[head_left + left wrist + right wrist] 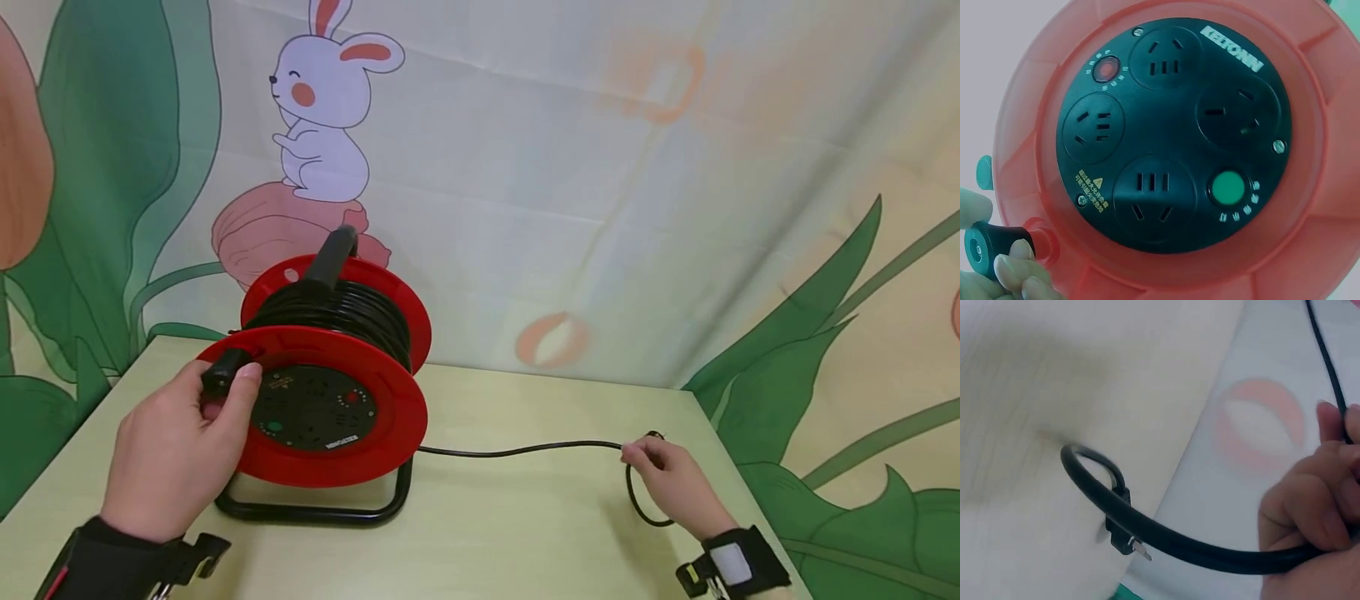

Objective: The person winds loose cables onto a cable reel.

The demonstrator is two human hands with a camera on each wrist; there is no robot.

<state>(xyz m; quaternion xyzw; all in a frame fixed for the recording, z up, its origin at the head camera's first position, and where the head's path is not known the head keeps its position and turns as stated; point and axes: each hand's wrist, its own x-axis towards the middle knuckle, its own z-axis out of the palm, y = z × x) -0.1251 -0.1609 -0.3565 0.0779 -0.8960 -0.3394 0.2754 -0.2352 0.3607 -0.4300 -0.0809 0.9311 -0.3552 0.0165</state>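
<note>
A red cable reel (330, 400) wound with black cable (337, 308) stands on its black tube frame at the left of the table. My left hand (176, 450) grips the black crank knob (1000, 244) on the reel's front disc. Sockets, a red button and a green button show on the disc's black panel (1166, 137). At the right, my right hand (678, 483) pinches the cable's free length (517, 452), which runs out from the reel. Past the hand the cable loops, and its plug (1119, 531) with metal prongs hangs at the end in the right wrist view.
The pale table (510, 517) reaches back to a printed cloth (487, 208) with a rabbit and leaves. A black carry handle (330, 258) rises over the reel's top. Both wrists wear black straps (746, 562).
</note>
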